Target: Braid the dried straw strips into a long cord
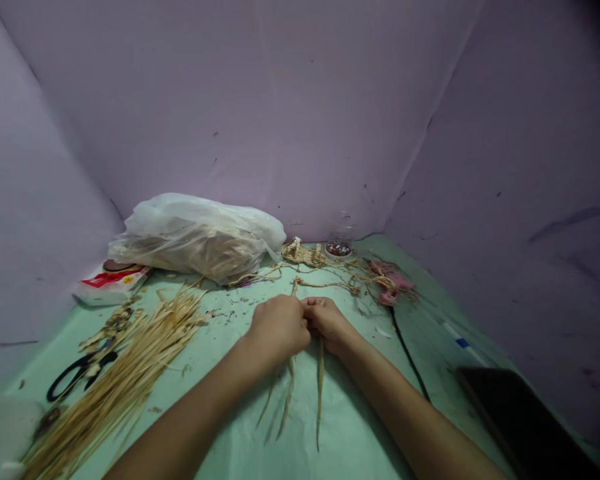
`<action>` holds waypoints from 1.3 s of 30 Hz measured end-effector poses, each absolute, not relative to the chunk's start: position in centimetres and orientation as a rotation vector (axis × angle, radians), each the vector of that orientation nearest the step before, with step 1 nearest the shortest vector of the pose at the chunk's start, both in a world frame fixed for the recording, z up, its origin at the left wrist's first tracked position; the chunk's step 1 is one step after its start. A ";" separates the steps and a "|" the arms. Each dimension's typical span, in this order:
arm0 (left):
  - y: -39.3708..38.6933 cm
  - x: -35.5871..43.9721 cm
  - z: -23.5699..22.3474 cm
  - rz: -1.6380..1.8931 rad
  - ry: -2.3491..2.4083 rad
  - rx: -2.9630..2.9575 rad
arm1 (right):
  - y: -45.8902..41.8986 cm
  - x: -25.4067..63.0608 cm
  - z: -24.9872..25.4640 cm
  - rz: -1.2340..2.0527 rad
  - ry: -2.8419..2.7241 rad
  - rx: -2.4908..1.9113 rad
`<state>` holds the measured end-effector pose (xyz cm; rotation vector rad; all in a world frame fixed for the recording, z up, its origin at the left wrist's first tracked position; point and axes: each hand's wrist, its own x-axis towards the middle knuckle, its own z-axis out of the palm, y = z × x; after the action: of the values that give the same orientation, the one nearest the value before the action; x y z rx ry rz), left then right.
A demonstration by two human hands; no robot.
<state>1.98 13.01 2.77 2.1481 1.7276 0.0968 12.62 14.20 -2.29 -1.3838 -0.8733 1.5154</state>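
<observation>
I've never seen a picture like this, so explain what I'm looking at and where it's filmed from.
No machine here: these are a person's bare hands, seen by a camera worn on their head, looking forward and down. The left hand and right hand meet, pinching straw-coloured strands whose ends trail toward the viewer. On the green surface lie a bundle of similar strips and black scissor handles at left, a filled plastic bag behind, and a pink object at right.

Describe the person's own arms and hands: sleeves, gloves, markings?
Left forearm and right forearm: no sleeves in view. Left hand and right hand: no gloves. No watch, bracelet or marking shows; rings can't be ruled out.
</observation>
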 end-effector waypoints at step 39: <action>15.7 1.4 -2.0 0.336 1.663 2.066 | 13.0 13.8 -1.0 0.468 -2.017 -1.856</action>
<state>1.35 15.65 -2.05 2.0659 1.6634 0.3358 13.78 13.01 -1.00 -1.8565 -2.0167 0.4681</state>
